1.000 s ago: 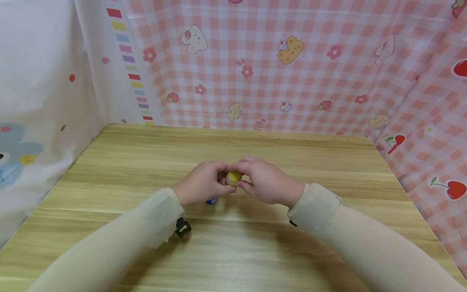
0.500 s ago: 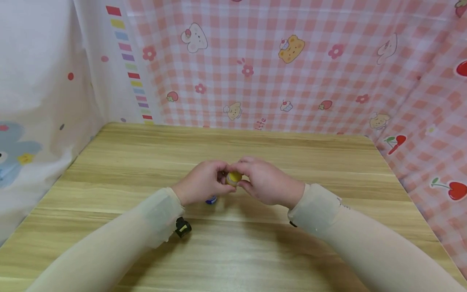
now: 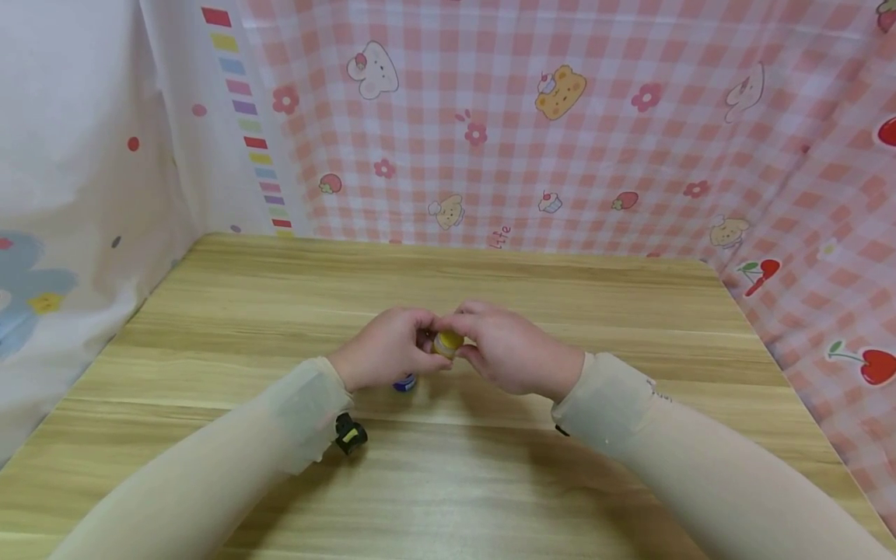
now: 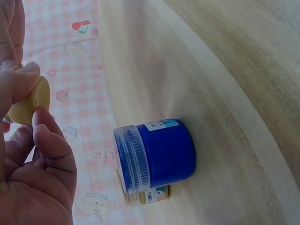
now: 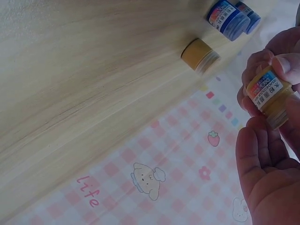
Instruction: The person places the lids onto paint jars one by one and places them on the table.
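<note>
Both hands meet over the table around a small yellow paint jar point(image 3: 448, 342) with a clear lid. My left hand point(image 3: 385, 348) grips the jar's body between thumb and fingers. My right hand point(image 3: 516, 348) has its thumb and fingers curled round the lid end. In the right wrist view the held jar point(image 5: 268, 91) is tilted and its label shows. The left wrist view shows the jar's yellow base point(image 4: 33, 103), partly covered by fingers. A blue paint jar point(image 3: 404, 383) stands on the table below my left hand, mostly hidden in the head view.
On the wooden table point(image 3: 455, 482), the right wrist view shows another yellow jar point(image 5: 197, 54) and two blue jars, one larger-looking blue jar point(image 5: 227, 19) partly in front of the other blue jar point(image 5: 249, 17). A pink checked cloth point(image 3: 504, 140) hangs behind the table.
Both hands keep their hold on the yellow jar, almost still. The jar's top tilts very slightly; the head view has shifted a little.
</note>
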Demonstrator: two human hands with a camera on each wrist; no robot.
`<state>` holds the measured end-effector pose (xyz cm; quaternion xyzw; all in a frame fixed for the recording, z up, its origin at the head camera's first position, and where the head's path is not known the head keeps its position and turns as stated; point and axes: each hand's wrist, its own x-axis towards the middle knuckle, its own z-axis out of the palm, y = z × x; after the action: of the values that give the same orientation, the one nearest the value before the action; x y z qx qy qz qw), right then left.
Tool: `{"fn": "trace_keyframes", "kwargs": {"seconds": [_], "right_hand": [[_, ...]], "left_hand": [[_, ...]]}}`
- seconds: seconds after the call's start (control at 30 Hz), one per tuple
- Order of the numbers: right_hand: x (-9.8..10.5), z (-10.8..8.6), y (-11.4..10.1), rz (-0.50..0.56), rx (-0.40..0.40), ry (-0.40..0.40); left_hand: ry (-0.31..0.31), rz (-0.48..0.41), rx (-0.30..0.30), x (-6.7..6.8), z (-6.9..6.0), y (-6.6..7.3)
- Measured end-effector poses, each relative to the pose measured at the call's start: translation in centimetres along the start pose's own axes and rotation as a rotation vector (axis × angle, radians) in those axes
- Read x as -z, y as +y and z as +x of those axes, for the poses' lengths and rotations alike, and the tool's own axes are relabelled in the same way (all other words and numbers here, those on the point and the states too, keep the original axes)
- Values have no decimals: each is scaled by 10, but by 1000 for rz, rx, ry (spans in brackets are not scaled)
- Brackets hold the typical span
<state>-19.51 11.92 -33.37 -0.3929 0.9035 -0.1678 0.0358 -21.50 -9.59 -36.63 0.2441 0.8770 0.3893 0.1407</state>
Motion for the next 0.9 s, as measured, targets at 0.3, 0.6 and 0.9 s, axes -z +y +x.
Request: {"fn": "trace_keyframes", "kwargs": {"seconds": [0.3,0.6,0.9], "right_hand": [[1,1,1,-15,26,0],[3,1,2,-7,45,22],[3,-1,2,-19,89,66]], "left_hand": [[16,-35,2,1,-1,0],[33,-44,6,0,-1,1],[23,-38,5,2,-2,1]]}}
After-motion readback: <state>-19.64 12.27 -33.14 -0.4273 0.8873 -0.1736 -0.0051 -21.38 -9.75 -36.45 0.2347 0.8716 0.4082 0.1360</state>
